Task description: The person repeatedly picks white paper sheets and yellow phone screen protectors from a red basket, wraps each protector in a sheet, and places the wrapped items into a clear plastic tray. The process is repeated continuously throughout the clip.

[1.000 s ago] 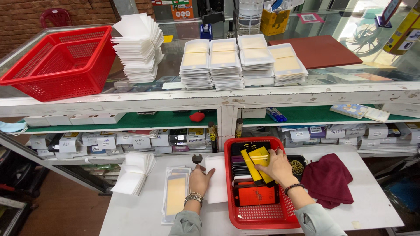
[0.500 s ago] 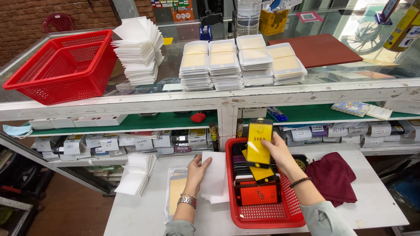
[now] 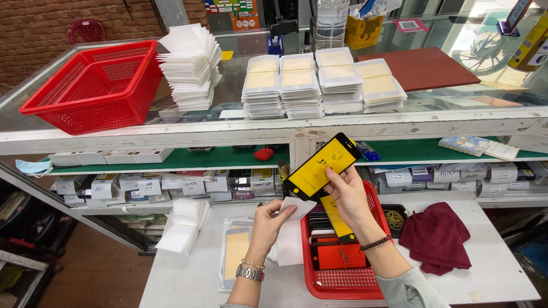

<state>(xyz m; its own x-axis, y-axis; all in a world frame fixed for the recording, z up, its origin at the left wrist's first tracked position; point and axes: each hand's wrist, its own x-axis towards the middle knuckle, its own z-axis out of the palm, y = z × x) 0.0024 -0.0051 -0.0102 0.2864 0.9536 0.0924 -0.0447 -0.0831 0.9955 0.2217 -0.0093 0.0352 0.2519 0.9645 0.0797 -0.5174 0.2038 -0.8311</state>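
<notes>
My right hand (image 3: 349, 194) holds up a yellow phone screen protector with a black border (image 3: 322, 165), tilted, above the small red basket (image 3: 342, 282). That basket holds several more black and yellow protectors and a red packet. My left hand (image 3: 268, 222) pinches a white paper sleeve (image 3: 291, 239) just left of the basket, close below the raised protector. A white tray with a tan sheet (image 3: 235, 251) lies on the white table (image 3: 182, 279) to the left of my left wrist.
A maroon cloth (image 3: 436, 236) lies right of the basket, beside a black pad. A loose stack of white sleeves (image 3: 184, 225) sits at the table's left. On the glass counter above stand a large red basket (image 3: 94, 85), white sleeve stacks (image 3: 191, 65) and packed stacks (image 3: 322, 80).
My right hand lifted a yellow protector out of the red basket and raised it. My left hand left the tray and picked up a white sleeve beside the basket.
</notes>
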